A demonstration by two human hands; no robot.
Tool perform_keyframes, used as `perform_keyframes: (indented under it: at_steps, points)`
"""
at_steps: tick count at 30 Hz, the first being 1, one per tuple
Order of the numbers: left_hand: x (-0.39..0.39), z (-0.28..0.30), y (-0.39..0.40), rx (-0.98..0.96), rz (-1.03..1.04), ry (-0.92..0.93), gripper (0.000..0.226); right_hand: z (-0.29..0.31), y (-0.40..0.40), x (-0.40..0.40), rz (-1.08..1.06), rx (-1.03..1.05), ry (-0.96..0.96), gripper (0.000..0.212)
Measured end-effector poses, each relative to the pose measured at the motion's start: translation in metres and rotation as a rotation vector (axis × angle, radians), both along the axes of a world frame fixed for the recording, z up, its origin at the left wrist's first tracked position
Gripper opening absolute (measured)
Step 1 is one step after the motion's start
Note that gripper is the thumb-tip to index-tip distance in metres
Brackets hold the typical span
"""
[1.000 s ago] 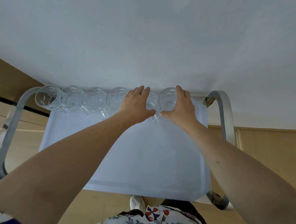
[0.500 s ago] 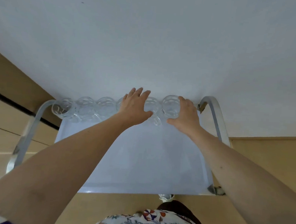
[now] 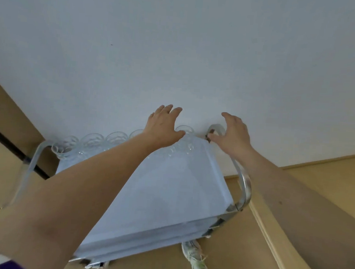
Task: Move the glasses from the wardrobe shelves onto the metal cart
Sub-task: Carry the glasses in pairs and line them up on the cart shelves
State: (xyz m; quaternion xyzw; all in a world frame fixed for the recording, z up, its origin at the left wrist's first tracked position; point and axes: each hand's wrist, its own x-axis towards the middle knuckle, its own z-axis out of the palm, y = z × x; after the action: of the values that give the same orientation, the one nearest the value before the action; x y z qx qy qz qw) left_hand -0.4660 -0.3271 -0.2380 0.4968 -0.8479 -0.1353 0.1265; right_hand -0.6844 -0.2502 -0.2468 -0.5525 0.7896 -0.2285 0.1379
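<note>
- Glasses point(image 3: 117, 139) stand in a single row along the far edge of the cart point(image 3: 168, 192), rims close together or touching, so that part of the task looks done for these ones.
- Count is uncertain (the left forearm covers the middle of the row): four rims show to the left of the arm, one more rim shows beyond the left hand's thumb, and some bases show just beside it.
- Left hand point(image 3: 163, 127) is raised over the right end of the row, fingers straight and slightly spread, holding nothing; whether the thumb touches the last glass I cannot tell.
- Right hand point(image 3: 234, 134) is up beside the cart's right handle point(image 3: 242, 181), fingers loosely curved and apart, gripping nothing.
- Both hands being free, I judge a placement to be just finished and the next step to be a return to the wardrobe.
- Wardrobe shelves are not in view, so how many glasses are left to fetch cannot be told.
- Cart's top tray holds only the row of glasses at its far edge; the near part of its pale surface is bare, with room for more rows.
- Lower level of the cart shows only as an edge beneath the tray, and its contents are hidden.
- Behind the cart is a plain white wall point(image 3: 178, 50); a shoe point(image 3: 193, 255) shows on the floor below the near edge.
</note>
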Motion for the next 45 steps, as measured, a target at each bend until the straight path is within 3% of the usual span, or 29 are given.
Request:
perform_keyframes:
  at_steps: [11, 22, 36, 45]
  points:
    - [-0.105, 0.057, 0.05, -0.111, -0.241, 0.0, 0.079, 0.053, 0.101, -0.079, -0.191, -0.117, 0.036, 0.078]
    - [-0.323, 0.089, 0.157, -0.191, -0.555, -0.031, 0.079, 0.062, 0.242, -0.247, -0.452, -0.144, 0.032, 0.078]
    - [-0.592, 0.081, 0.328, -0.187, -0.968, -0.061, 0.078, 0.048, 0.449, -0.449, -0.839, -0.03, 0.084, 0.078]
    - [-0.71, 0.049, 0.386, -0.169, -1.194, -0.146, 0.078, 0.014, 0.506, -0.517, -1.045, 0.039, -0.011, 0.081]
